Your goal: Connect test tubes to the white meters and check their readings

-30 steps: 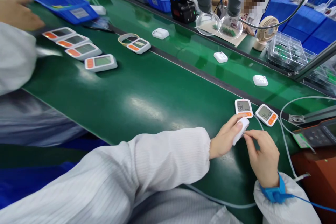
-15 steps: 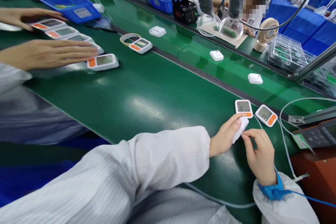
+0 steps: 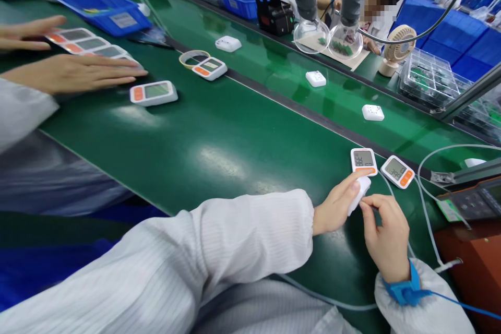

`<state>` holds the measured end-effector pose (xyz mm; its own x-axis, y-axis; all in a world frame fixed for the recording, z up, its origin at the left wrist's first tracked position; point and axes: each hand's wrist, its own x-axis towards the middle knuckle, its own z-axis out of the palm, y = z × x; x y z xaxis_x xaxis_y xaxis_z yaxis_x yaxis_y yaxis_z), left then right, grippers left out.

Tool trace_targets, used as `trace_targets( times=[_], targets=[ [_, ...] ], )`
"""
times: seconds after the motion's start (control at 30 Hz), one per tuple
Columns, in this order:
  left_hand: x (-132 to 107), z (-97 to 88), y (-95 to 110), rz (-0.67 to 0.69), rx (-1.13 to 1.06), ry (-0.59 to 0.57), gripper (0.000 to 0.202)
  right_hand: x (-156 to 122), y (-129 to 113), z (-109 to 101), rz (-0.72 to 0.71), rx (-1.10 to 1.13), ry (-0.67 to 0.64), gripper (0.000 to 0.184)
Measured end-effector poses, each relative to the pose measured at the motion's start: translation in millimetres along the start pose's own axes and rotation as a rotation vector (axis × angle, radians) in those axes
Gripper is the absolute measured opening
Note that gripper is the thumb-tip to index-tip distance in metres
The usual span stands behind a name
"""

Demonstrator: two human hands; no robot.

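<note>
Working the white device (image 3: 363, 187), left hand (image 3: 335, 204) gripping, right hand (image 3: 387, 235) pinched at its right edge, I likely need steadiness next.

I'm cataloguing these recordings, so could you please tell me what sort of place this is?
Probably an electronics assembly line, judging by the display units, clear compartment trays and blue wrist strap.

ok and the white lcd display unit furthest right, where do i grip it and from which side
The white LCD display unit is probably best pinched across its two long edges, the right hand coming from the near side and above. It lies screen up, those edges exposed, and this hold should avoid its screen and orange buttons.
</note>
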<state>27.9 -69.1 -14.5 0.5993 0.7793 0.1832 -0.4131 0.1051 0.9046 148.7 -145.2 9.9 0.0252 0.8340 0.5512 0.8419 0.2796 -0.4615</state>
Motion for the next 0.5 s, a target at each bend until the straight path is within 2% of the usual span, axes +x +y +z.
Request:
trace_targets(
  times=[0.13, 0.37, 0.5],
  targets=[
    [0.5, 0.1, 2.6, -0.023, -0.036, 0.006, 0.059, 0.9, -1.5, -0.4, 0.029, 0.049, -0.010, 0.013],
    [2.2, 1.9, 7.0, -0.051, -0.142, 0.061, 0.053, 4.3, 2.3, -5.7, -0.004, 0.042, -0.013, 0.012],
    [4.0, 1.8, 3.1, -0.074, -0.148, 0.075, 0.058, 3.7, 4.2, -3.5, 0.010, 0.061, -0.009, 0.012]
  ],
)
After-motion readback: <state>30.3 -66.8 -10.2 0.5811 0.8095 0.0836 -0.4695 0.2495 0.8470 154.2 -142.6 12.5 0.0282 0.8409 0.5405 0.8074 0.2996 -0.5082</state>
